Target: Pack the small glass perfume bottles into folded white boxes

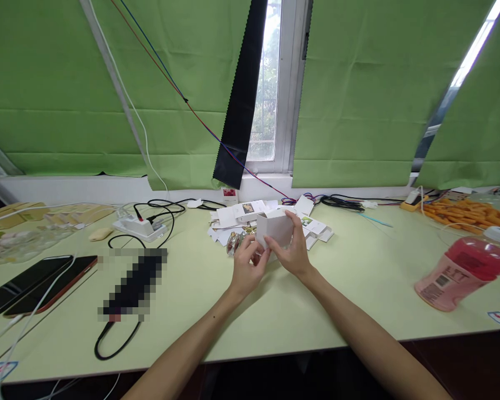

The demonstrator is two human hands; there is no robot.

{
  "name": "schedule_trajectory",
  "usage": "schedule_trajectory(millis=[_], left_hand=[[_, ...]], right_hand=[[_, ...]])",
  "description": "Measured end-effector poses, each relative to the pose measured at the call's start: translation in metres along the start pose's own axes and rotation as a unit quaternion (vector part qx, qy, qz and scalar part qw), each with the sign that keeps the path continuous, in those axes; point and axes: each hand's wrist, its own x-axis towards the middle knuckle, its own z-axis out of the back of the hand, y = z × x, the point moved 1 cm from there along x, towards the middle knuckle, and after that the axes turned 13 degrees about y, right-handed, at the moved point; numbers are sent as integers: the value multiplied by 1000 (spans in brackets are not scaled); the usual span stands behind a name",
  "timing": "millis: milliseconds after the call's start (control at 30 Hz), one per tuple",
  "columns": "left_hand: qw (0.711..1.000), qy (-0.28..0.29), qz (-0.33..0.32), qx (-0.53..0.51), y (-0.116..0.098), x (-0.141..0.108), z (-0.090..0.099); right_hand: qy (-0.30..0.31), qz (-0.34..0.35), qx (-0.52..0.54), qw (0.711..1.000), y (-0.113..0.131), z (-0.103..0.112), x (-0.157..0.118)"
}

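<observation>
A small white cardboard box (274, 228) is held upright just above the table. My right hand (294, 251) grips it, fingers over its right side and thumb across the near face. At its lower left corner, my left hand (250, 263) pinches the box's edge with bent fingers; part of what lies under them is hidden. Behind the box lies a heap of white printed cartons (245, 210), some looking flattened. Just left of my left fingertips are shiny foil-like pieces (232, 243), too small to identify.
Phones (37, 283) and a blurred-out dark device (135, 280) with a cable lie at left. Behind them sits a white power strip (139, 226). A bottle with red liquid (462, 269) stands at right, near a pile of orange pieces (454, 214). Coiled black cables (344, 202) run along the wall.
</observation>
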Motion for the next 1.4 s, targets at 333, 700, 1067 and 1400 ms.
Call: schedule_trajectory(millis=[333, 700, 1067, 1400], left_hand=[[1000, -1, -9, 4, -2, 0, 0], [1000, -6, -7, 5, -2, 1, 0], [999, -10, -10, 29, -3, 0, 0], [999, -22, -7, 30, 1, -3, -2]], right_hand=[[2, 6, 1, 1000, 2, 1, 1], [4, 3, -13, 1000, 2, 1, 1], [6, 6, -26, 1000, 3, 2, 0], [6, 26, -22, 999, 2, 2, 1]])
